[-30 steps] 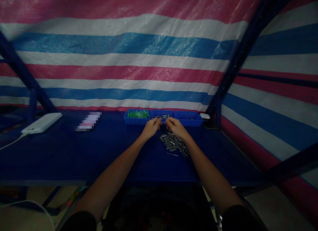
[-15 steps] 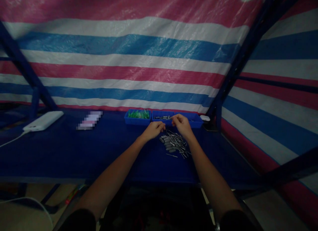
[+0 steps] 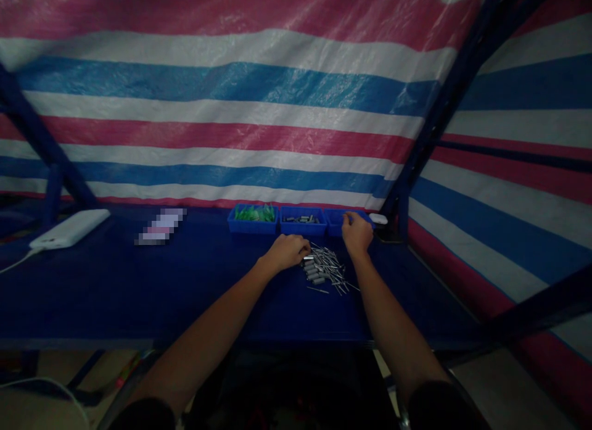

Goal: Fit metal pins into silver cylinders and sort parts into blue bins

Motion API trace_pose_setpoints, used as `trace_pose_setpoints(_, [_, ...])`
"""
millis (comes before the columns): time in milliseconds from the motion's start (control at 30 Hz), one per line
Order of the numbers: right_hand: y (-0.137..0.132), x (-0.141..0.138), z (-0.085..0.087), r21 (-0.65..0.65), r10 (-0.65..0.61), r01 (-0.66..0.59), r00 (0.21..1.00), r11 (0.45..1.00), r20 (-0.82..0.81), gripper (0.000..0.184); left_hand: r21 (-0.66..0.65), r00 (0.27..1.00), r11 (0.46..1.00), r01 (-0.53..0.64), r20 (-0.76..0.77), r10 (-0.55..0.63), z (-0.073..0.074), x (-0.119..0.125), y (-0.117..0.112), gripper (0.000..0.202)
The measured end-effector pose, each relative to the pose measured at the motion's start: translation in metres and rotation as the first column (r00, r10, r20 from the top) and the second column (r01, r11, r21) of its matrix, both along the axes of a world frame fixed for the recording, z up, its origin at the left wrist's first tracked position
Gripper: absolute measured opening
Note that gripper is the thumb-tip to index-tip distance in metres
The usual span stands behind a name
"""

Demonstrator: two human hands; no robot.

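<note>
Overhead, I see a striped tarp [image 3: 231, 84] hung behind and to the right of the blue worktop [image 3: 139, 294]. A white power bank [image 3: 69, 228] lies near the worktop's far left corner. Three blue trays stand in a row along the far edge: the left tray [image 3: 252, 227] holds green pieces, the middle tray [image 3: 303, 229] holds small grey parts, and the right tray [image 3: 333, 228] is too dark to read. A loose pile of pins [image 3: 326, 271] lies just in front of the trays, towards the right edge. My left hand [image 3: 287, 252] rests loosely curled at the pile's left side, its fingertips touching the pins. My right hand [image 3: 357, 234] is at the right tray with its fingers bent over the rim; I cannot tell whether it pinches anything.
</note>
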State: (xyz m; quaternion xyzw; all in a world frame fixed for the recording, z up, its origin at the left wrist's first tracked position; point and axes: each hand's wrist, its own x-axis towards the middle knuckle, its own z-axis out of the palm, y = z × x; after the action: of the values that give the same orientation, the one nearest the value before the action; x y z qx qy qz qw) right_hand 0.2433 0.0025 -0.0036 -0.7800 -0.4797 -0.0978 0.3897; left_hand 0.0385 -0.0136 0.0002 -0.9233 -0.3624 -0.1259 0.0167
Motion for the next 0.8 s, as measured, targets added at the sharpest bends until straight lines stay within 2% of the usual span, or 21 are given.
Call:
trace_pose_setpoints(133, [-0.003, -0.011, 0.003, -0.12, 0.135, -0.132, 0.991, 0.984, 0.018, 0.038, 0.08, 0.997, 0.997, 0.008, -0.078, -0.001, 0.005, 0.003, -0.002, 0.022])
trace_pose_setpoints(267, [-0.009, -0.032, 0.008, -0.073, 0.343, -0.34, 0.939, 0.938, 0.024, 0.031, 0.068, 0.993, 0.998, 0.016, -0.114, -0.009, 0.009, 0.006, -0.003, 0.02])
trace_pose_setpoints(367, [-0.012, -0.043, 0.009, -0.028, 0.444, -0.444, 0.896, 0.896, 0.016, 0.03, 0.041, 0.995, 0.999, 0.017, -0.1, -0.013, 0.009, 0.008, -0.001, 0.017])
trace_pose_setpoints(567, [-0.011, -0.045, 0.007, -0.009, 0.496, -0.496, 0.868, 0.868, 0.004, 0.028, 0.057, 0.997, 0.996, -0.07, -0.015, 0.071, 0.009, 0.009, 0.007, 0.022])
trace_pose_setpoints(800, [-0.011, -0.046, 0.006, 0.0, 0.529, -0.53, 0.848, 0.848, -0.023, 0.029, -0.084, 0.997, 0.994, -0.067, -0.029, 0.065, 0.005, 0.004, 0.017, 0.023])
